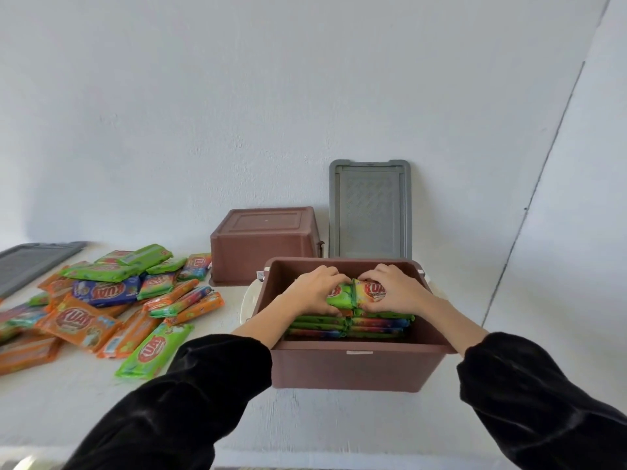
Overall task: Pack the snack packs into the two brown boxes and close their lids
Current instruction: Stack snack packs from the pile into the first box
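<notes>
An open brown box (pixel 356 368) stands in front of me with two stacks of snack packs (pixel 349 325) inside. My left hand (pixel 314 291) grips a green pack (pixel 339 296) on top of the left stack. My right hand (pixel 395 288) grips a green and orange pack (pixel 371 291) on top of the right stack. Both hands are inside the box, side by side. A second brown box (pixel 264 242) sits upside down behind it. A heap of loose snack packs (pixel 101 300) in orange, green and blue lies on the table to the left.
A grey lid (pixel 371 212) leans upright against the white wall behind the open box. Another grey lid (pixel 30 262) lies flat at the far left. The white table (pixel 84 401) has bare surface in front of the heap.
</notes>
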The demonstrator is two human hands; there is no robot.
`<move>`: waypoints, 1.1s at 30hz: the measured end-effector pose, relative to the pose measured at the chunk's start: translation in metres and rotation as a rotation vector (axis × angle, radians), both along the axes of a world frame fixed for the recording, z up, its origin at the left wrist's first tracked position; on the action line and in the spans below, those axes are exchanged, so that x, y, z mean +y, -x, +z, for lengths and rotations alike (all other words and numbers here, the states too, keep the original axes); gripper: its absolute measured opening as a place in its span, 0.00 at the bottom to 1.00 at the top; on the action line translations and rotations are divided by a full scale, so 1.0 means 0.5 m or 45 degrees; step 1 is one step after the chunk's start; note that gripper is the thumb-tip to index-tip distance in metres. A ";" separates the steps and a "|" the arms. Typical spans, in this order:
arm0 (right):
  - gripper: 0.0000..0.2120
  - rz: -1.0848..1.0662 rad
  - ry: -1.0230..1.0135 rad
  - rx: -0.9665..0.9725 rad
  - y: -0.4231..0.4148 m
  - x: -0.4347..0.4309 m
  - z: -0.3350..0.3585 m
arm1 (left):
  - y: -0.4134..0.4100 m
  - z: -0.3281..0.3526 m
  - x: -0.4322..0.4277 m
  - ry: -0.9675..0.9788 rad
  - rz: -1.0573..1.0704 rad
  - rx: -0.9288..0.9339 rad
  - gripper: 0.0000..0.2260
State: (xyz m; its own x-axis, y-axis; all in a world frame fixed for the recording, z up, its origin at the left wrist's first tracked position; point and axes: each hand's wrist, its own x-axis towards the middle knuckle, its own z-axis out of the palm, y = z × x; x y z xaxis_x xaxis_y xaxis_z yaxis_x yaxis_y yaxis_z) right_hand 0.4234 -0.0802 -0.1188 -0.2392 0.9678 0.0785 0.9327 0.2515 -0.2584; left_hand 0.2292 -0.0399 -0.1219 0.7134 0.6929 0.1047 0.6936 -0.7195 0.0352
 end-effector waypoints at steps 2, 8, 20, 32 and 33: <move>0.30 -0.019 -0.034 -0.019 0.003 -0.005 -0.005 | 0.003 -0.001 0.001 -0.008 -0.002 -0.030 0.30; 0.28 0.016 -0.090 -0.064 0.009 -0.010 -0.004 | 0.008 -0.006 0.000 -0.049 0.040 -0.138 0.29; 0.21 0.080 -0.140 0.233 0.075 0.022 0.068 | 0.104 0.064 0.007 0.101 0.245 -0.700 0.15; 0.25 0.492 -0.044 0.242 0.487 0.142 0.116 | 0.571 0.088 -0.005 0.029 1.107 -0.803 0.14; 0.25 0.512 -0.018 0.232 0.523 0.154 0.108 | 0.606 0.073 -0.008 0.043 1.230 -0.794 0.16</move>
